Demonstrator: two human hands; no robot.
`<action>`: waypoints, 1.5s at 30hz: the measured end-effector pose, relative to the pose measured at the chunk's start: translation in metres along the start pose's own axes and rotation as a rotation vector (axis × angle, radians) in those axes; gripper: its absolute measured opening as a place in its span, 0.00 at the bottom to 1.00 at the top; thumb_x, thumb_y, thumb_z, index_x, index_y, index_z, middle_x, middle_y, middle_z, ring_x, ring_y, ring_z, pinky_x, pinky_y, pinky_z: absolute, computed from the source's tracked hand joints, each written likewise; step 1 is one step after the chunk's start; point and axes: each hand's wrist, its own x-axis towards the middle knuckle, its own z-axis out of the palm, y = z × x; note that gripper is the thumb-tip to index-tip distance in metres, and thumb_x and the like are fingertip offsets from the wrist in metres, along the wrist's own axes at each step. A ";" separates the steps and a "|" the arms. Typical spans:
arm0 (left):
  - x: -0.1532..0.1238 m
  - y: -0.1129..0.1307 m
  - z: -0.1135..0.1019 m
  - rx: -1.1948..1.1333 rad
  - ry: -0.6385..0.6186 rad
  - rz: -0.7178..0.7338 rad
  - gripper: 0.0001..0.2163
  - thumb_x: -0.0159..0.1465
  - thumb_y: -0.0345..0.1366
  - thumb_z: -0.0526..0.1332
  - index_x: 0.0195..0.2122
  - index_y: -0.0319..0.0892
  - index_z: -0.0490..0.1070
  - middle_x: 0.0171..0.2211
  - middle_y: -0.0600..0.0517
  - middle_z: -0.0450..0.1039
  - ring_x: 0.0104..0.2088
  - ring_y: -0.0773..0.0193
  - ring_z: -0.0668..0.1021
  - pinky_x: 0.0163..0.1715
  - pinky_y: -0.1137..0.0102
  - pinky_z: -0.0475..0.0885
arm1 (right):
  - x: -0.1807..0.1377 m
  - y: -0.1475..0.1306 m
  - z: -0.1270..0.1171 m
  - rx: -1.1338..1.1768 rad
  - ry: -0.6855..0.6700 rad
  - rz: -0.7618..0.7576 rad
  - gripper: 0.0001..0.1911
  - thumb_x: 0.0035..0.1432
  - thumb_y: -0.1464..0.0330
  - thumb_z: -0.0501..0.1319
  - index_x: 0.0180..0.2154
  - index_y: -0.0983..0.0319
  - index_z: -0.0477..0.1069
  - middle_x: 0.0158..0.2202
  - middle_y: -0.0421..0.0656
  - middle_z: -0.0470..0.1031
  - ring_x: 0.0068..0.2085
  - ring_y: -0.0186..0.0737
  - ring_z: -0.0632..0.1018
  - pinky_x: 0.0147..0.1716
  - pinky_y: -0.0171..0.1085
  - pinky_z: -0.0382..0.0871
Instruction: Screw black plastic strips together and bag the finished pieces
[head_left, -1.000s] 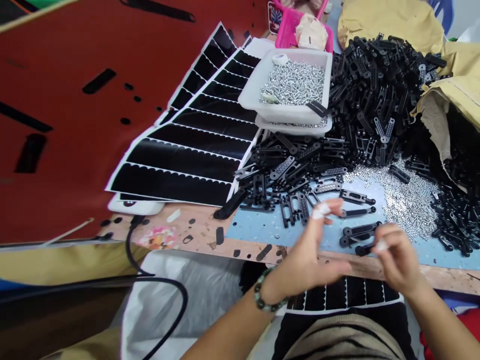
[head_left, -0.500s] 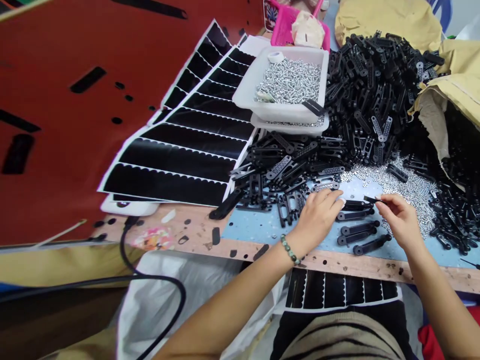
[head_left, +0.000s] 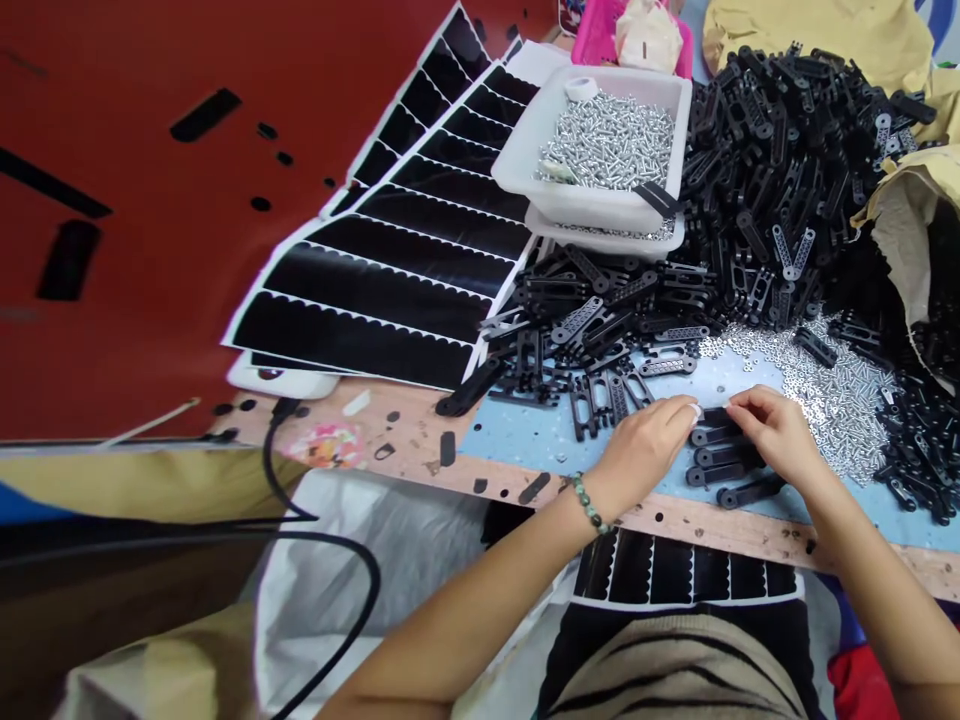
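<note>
Several slim black plastic arms (head_left: 724, 473) lie in a row on the blue mat. At the far end of the row, my right hand (head_left: 776, 432) pinches the right end of a thin black strip (head_left: 715, 415), laid along the farthest arm. My left hand (head_left: 651, 450), with a bead bracelet at the wrist, has its fingers closed at that arm's left end. Something white shows at its fingertip. The fingers hide both ends of the strip, and I cannot tell how firmly it touches the arm.
Black parts are heaped (head_left: 787, 170) behind the hands, with loose screws (head_left: 847, 400) at right. A white tub (head_left: 517, 180) of screws stands at the back. Black sticker sheets (head_left: 390, 260) lie left; another sheet (head_left: 671, 568) rests on the lap. A cable (head_left: 367, 570) hangs at left.
My right hand has brought the black strip left and down onto the farthest arm, beside my left hand. The whole view has shifted slightly.
</note>
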 end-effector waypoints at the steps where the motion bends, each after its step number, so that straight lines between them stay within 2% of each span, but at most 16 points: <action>1: 0.000 0.000 0.000 0.003 -0.002 0.002 0.08 0.69 0.28 0.50 0.41 0.38 0.68 0.43 0.47 0.74 0.42 0.61 0.77 0.40 0.65 0.77 | 0.001 0.000 0.000 -0.018 -0.003 -0.004 0.12 0.57 0.61 0.58 0.29 0.61 0.74 0.28 0.43 0.74 0.30 0.39 0.72 0.32 0.38 0.64; 8: 0.000 0.001 0.001 0.002 0.000 0.000 0.07 0.67 0.26 0.52 0.41 0.38 0.69 0.43 0.48 0.75 0.42 0.60 0.77 0.40 0.66 0.76 | 0.005 0.003 -0.001 0.016 -0.046 0.062 0.12 0.57 0.60 0.57 0.29 0.61 0.73 0.26 0.42 0.72 0.28 0.38 0.72 0.28 0.37 0.63; 12: 0.001 0.002 0.000 0.027 -0.015 -0.003 0.07 0.67 0.26 0.52 0.41 0.37 0.69 0.42 0.47 0.74 0.42 0.60 0.77 0.39 0.67 0.76 | 0.005 0.000 0.000 -0.038 -0.030 0.034 0.11 0.56 0.61 0.57 0.29 0.61 0.73 0.26 0.42 0.73 0.28 0.38 0.72 0.29 0.37 0.64; 17: 0.002 0.003 0.001 0.144 -0.051 0.048 0.09 0.66 0.25 0.53 0.43 0.40 0.70 0.41 0.48 0.73 0.40 0.60 0.76 0.33 0.67 0.75 | 0.005 -0.005 0.000 -0.121 -0.022 0.005 0.09 0.55 0.64 0.57 0.28 0.60 0.72 0.25 0.41 0.72 0.27 0.38 0.71 0.31 0.38 0.64; 25: 0.001 0.003 0.002 0.177 0.000 0.075 0.08 0.68 0.28 0.54 0.43 0.39 0.71 0.41 0.47 0.73 0.39 0.60 0.76 0.34 0.66 0.73 | 0.003 -0.001 -0.002 -0.090 -0.056 0.075 0.11 0.57 0.62 0.56 0.28 0.60 0.70 0.21 0.39 0.69 0.25 0.37 0.70 0.26 0.35 0.61; 32: 0.005 0.003 -0.001 0.194 -0.010 0.114 0.07 0.68 0.27 0.53 0.41 0.39 0.71 0.39 0.48 0.74 0.37 0.60 0.76 0.35 0.65 0.70 | 0.006 -0.004 0.000 -0.335 -0.036 0.020 0.06 0.55 0.66 0.59 0.28 0.59 0.64 0.23 0.39 0.70 0.25 0.38 0.70 0.26 0.36 0.60; 35: 0.006 0.005 -0.004 0.208 -0.044 0.105 0.09 0.67 0.26 0.53 0.43 0.40 0.71 0.40 0.47 0.74 0.38 0.60 0.76 0.37 0.64 0.70 | 0.007 -0.007 0.000 -0.471 0.007 0.003 0.08 0.56 0.62 0.61 0.33 0.58 0.64 0.26 0.41 0.71 0.26 0.39 0.71 0.25 0.36 0.59; 37: 0.005 0.008 -0.008 0.205 -0.058 0.102 0.11 0.66 0.25 0.52 0.46 0.40 0.71 0.45 0.45 0.73 0.43 0.57 0.75 0.40 0.61 0.70 | 0.006 -0.008 -0.001 -0.521 0.081 -0.044 0.13 0.56 0.59 0.62 0.39 0.58 0.65 0.31 0.43 0.72 0.30 0.42 0.73 0.26 0.37 0.61; 39: 0.002 0.012 -0.014 0.179 -0.041 0.089 0.13 0.66 0.24 0.52 0.49 0.39 0.69 0.51 0.42 0.70 0.49 0.53 0.73 0.43 0.59 0.69 | 0.004 -0.005 -0.004 -0.504 0.134 -0.097 0.16 0.56 0.59 0.62 0.43 0.59 0.64 0.38 0.47 0.72 0.37 0.46 0.74 0.31 0.39 0.64; 41: -0.001 0.016 -0.018 0.128 -0.009 0.063 0.14 0.66 0.24 0.51 0.50 0.38 0.68 0.52 0.41 0.69 0.51 0.53 0.72 0.44 0.59 0.69 | 0.001 0.001 -0.007 -0.438 0.135 -0.104 0.16 0.58 0.60 0.59 0.46 0.60 0.64 0.41 0.49 0.71 0.39 0.46 0.74 0.34 0.41 0.66; 45: -0.002 0.025 -0.018 0.022 -0.020 0.026 0.13 0.67 0.25 0.49 0.48 0.38 0.69 0.46 0.46 0.74 0.46 0.58 0.74 0.42 0.62 0.69 | -0.004 0.012 -0.010 -0.304 0.110 -0.039 0.09 0.61 0.66 0.53 0.42 0.60 0.66 0.34 0.44 0.72 0.34 0.42 0.73 0.35 0.41 0.65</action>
